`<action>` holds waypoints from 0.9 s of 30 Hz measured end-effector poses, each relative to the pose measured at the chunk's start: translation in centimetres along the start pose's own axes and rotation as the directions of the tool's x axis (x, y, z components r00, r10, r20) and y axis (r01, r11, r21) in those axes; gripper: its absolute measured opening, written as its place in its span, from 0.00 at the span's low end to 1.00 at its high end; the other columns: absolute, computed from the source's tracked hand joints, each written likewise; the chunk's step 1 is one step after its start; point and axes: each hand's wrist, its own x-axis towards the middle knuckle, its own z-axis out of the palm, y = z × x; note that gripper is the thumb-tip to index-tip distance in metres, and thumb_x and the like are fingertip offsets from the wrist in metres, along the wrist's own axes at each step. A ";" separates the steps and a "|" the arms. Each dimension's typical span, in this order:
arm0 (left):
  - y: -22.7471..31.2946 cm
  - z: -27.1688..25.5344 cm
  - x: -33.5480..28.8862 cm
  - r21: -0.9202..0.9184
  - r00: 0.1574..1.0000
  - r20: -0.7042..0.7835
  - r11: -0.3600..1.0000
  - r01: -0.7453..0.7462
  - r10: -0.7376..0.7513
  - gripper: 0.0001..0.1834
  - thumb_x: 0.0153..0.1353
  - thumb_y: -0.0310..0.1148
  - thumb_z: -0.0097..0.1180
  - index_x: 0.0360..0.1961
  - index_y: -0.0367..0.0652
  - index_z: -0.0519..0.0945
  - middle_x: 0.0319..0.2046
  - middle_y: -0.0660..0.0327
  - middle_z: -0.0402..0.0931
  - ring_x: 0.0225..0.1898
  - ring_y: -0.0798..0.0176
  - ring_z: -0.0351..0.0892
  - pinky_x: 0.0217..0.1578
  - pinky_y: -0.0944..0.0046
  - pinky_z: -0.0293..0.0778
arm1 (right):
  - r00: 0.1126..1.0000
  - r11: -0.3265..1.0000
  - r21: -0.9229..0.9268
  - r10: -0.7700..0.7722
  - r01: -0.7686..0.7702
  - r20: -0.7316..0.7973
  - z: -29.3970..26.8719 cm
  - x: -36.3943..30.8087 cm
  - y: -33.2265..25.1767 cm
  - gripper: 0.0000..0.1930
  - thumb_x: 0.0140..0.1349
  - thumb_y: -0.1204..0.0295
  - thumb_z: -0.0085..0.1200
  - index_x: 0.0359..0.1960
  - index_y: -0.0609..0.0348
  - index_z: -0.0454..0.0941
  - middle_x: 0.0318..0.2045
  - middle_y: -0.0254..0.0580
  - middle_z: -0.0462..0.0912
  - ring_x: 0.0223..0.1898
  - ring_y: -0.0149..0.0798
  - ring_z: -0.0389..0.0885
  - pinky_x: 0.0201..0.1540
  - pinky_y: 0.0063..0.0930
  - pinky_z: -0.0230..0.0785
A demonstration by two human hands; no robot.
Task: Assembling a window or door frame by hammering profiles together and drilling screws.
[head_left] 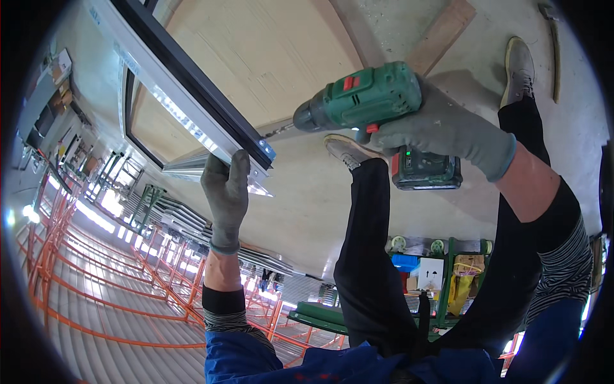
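A long silver metal profile (pixel 171 114) with a black strip (pixel 198 83) along it slants down from the upper left. Gloved in grey, my left hand (pixel 227 195) grips the profile near its lower end, thumb against the edge. My right hand (pixel 451 131), in a matching glove, is wrapped round the handle of a green and black cordless drill (pixel 368 99). The thin drill bit (pixel 279 130) points left at the black strip, its tip at or very near the surface; I cannot tell if it has entered. A small bright end piece (pixel 266 150) sits just below the tip.
Behind the profile lies a large tan panel (pixel 256 51) on the floor. A wooden plank (pixel 442 32) and a dark curved bar (pixel 554 61) lie at the upper right. My shoes (pixel 519 67) stand nearby. A green wheeled cart (pixel 451 281) holds boxes; orange framework (pixel 121 335) shows lower left.
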 end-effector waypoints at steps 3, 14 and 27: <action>0.6 0.1 -0.1 -0.047 1.000 -0.002 0.999 0.008 -0.008 0.15 0.71 0.39 0.58 0.37 0.35 0.76 0.24 0.69 0.72 0.26 0.78 0.65 0.26 0.73 0.61 | 0.999 0.999 -0.022 -0.026 0.026 -0.021 0.2 0.0 -0.1 0.29 0.52 0.82 0.66 0.58 0.58 0.74 0.43 0.42 0.87 0.41 0.32 0.86 0.45 0.29 0.82; 0.9 0.1 0.2 0.018 0.999 -0.038 0.999 -0.027 0.028 0.16 0.71 0.41 0.58 0.38 0.36 0.77 0.25 0.69 0.73 0.27 0.78 0.65 0.27 0.73 0.62 | 1.000 0.995 -0.104 -0.010 0.010 0.000 0.2 -0.1 -1.1 0.29 0.53 0.82 0.67 0.58 0.58 0.73 0.44 0.45 0.87 0.43 0.34 0.87 0.42 0.31 0.83; -0.2 1.1 -0.4 -0.165 0.982 -0.179 0.983 -0.085 0.055 0.17 0.71 0.40 0.57 0.41 0.32 0.77 0.29 0.70 0.73 0.29 0.79 0.65 0.27 0.75 0.62 | 0.994 0.853 -0.521 0.073 -0.019 0.083 -0.7 4.3 -9.4 0.11 0.57 0.66 0.62 0.26 0.63 0.83 0.19 0.33 0.77 0.20 0.26 0.73 0.25 0.24 0.66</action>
